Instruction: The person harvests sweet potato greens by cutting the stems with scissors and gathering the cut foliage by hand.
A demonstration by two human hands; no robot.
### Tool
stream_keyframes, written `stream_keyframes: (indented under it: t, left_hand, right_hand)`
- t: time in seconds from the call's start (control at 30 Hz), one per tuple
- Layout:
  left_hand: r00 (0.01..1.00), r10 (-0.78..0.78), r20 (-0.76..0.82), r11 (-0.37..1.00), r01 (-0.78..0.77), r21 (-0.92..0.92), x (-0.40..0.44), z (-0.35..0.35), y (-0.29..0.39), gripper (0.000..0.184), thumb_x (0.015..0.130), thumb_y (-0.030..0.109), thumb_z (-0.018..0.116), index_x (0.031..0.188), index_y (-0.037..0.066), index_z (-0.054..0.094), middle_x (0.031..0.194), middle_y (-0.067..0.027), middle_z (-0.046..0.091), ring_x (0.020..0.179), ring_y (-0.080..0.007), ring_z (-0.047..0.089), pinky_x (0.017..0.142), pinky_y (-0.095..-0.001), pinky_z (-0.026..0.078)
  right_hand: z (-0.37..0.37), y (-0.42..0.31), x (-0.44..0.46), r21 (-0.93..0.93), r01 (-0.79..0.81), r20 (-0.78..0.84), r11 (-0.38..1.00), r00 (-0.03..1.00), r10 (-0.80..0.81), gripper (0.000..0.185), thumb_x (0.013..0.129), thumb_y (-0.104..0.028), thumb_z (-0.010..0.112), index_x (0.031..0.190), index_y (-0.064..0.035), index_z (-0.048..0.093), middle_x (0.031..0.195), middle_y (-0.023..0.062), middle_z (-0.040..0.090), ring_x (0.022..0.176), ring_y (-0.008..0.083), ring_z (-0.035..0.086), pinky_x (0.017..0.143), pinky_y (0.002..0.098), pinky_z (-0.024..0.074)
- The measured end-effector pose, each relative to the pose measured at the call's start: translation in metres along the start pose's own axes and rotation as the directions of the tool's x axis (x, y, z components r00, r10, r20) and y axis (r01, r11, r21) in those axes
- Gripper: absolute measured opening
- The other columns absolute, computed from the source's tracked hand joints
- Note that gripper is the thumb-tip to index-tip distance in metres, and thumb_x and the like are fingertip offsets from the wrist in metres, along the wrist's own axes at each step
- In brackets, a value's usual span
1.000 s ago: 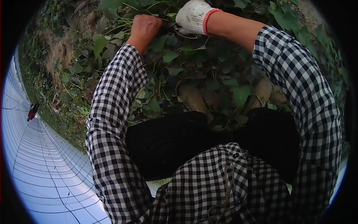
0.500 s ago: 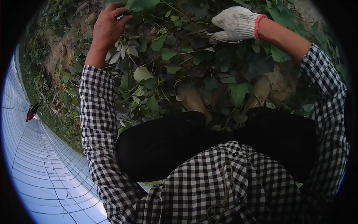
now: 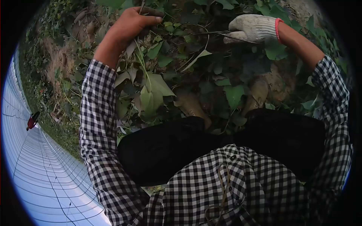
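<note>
My bare left hand [image 3: 137, 23] is closed around the stem of a leafy vine [image 3: 151, 92], whose pale-backed leaves hang below the wrist. Its thumb points right and its fingers are partly hidden. Off to the right, my right hand [image 3: 254, 28] wears a dirty white knit glove with a red cuff. It grips what looks like a pair of thin scissors [image 3: 211, 33], the dark narrow blades pointing left toward the left hand. Part of the handle is covered by the glove. A bent vine leaf [image 3: 200, 56] stands just under the blades.
Dense green vines cover the ground, with bare soil [image 3: 56, 52] at the left. My boots [image 3: 193, 103] stand among the leaves below my hands. Far left, a person in red [image 3: 32, 121] is near the ribbed greenhouse cover [image 3: 45, 169].
My left hand has moved right and slightly down, and the pale-backed leaves now hang beneath it. My right hand has shifted a little right and down with the scissors.
</note>
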State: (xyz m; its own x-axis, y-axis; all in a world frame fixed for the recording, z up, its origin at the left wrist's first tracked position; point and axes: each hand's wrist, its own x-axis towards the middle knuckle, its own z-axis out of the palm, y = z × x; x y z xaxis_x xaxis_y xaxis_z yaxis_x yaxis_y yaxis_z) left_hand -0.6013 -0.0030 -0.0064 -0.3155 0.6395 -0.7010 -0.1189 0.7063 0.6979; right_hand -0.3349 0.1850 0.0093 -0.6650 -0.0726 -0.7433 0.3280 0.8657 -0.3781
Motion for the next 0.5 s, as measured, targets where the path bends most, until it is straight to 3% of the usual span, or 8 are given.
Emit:
stream_keyframes:
  t: [0.07, 0.13, 0.23, 0.33, 0.37, 0.43, 0.47, 0.5]
  left_hand:
    - [0.984, -0.167, 0.058, 0.958, 0.148, 0.247, 0.036, 0.038, -0.028, 0.023, 0.093, 0.02, 0.056, 0.104, 0.001, 0.062, 0.086, -0.0084, 0.066, 0.069, -0.0173, 0.061, 0.062, -0.0307, 0.05]
    - [0.95, -0.304, 0.064, 0.893, 0.261, 0.367, 0.063, 0.063, -0.058, 0.023, 0.092, 0.021, 0.057, 0.104, 0.001, 0.063, 0.085, -0.0076, 0.066, 0.064, -0.0162, 0.062, 0.057, -0.0298, 0.05]
    - [0.93, -0.354, 0.102, 0.903, 0.311, 0.296, 0.064, 0.084, -0.068, 0.03, 0.096, 0.028, 0.051, 0.109, 0.003, 0.06, 0.082, -0.0068, 0.065, 0.058, -0.0143, 0.059, 0.05, -0.0282, 0.05]
    - [0.891, -0.379, 0.249, 0.924, 0.379, 0.052, 0.04, 0.071, -0.059, 0.036, 0.098, 0.035, 0.048, 0.113, 0.004, 0.06, 0.085, -0.0068, 0.066, 0.061, -0.0144, 0.061, 0.052, -0.0286, 0.052]
    - [0.906, -0.373, 0.199, 0.927, 0.374, 0.035, 0.03, 0.065, -0.058, 0.042, 0.099, 0.038, 0.046, 0.11, 0.001, 0.061, 0.085, -0.0079, 0.065, 0.064, -0.0173, 0.061, 0.055, -0.0372, 0.05]
    - [0.843, -0.481, 0.241, 0.844, 0.52, -0.131, 0.009, 0.049, -0.063, 0.043, 0.099, 0.041, 0.046, 0.12, 0.006, 0.058, 0.09, -0.0059, 0.067, 0.07, -0.0139, 0.063, 0.054, -0.0274, 0.052]
    - [0.849, -0.504, 0.157, 0.814, 0.528, -0.242, -0.005, 0.051, -0.063, 0.041, 0.099, 0.037, 0.045, 0.114, 0.001, 0.06, 0.083, -0.0085, 0.065, 0.056, -0.0179, 0.06, 0.048, -0.0344, 0.049]
    - [0.905, -0.411, 0.11, 0.91, 0.414, -0.001, -0.012, 0.044, -0.079, 0.04, 0.099, 0.036, 0.048, 0.116, 0.002, 0.06, 0.084, -0.0079, 0.065, 0.062, -0.0184, 0.061, 0.054, -0.0342, 0.051]
  right_hand:
    - [-0.005, 0.019, -0.003, -0.018, 0.151, -0.151, 0.988, 0.977, -0.152, 0.046, 0.095, -0.041, 0.046, 0.105, 0.0014, 0.06, 0.104, 0.0198, 0.061, 0.103, 0.0346, 0.058, 0.091, 0.0411, 0.0455]
    - [-0.012, 0.037, -0.005, -0.052, 0.246, -0.267, 0.968, 0.93, -0.251, 0.042, 0.094, -0.037, 0.048, 0.107, 0.001, 0.06, 0.106, 0.0194, 0.061, 0.105, 0.0334, 0.058, 0.092, 0.0394, 0.0455]
    - [-0.024, 0.04, -0.003, -0.04, 0.234, -0.31, 0.971, 0.921, -0.235, 0.041, 0.093, -0.037, 0.049, 0.106, 0.0007, 0.061, 0.104, 0.0191, 0.061, 0.103, 0.0334, 0.058, 0.09, 0.0397, 0.046]
    - [-0.035, 0.036, 0.005, -0.047, 0.243, -0.344, 0.969, 0.907, -0.244, 0.04, 0.092, -0.037, 0.05, 0.105, 0.0004, 0.061, 0.102, 0.0187, 0.062, 0.101, 0.0334, 0.058, 0.089, 0.0399, 0.0464]
    - [-0.037, 0.036, 0.01, -0.049, 0.245, -0.355, 0.968, 0.902, -0.246, 0.04, 0.092, -0.036, 0.05, 0.104, 0.0002, 0.061, 0.102, 0.0186, 0.062, 0.101, 0.0333, 0.059, 0.088, 0.04, 0.0465]
    - [-0.035, 0.028, 0.019, -0.05, 0.241, -0.365, 0.969, 0.899, -0.242, 0.04, 0.091, -0.036, 0.051, 0.103, 0.0, 0.062, 0.1, 0.0184, 0.062, 0.099, 0.0333, 0.059, 0.087, 0.0402, 0.0468]
    - [-0.038, 0.026, 0.027, -0.065, 0.236, -0.352, 0.97, 0.904, -0.244, 0.039, 0.091, -0.036, 0.051, 0.103, -0.0001, 0.062, 0.1, 0.0183, 0.062, 0.099, 0.0333, 0.059, 0.086, 0.0403, 0.0469]
    - [-0.037, 0.02, 0.036, -0.075, 0.228, -0.341, 0.971, 0.909, -0.24, 0.039, 0.091, -0.036, 0.052, 0.103, -0.0002, 0.062, 0.099, 0.0182, 0.062, 0.098, 0.0333, 0.059, 0.086, 0.0404, 0.0471]
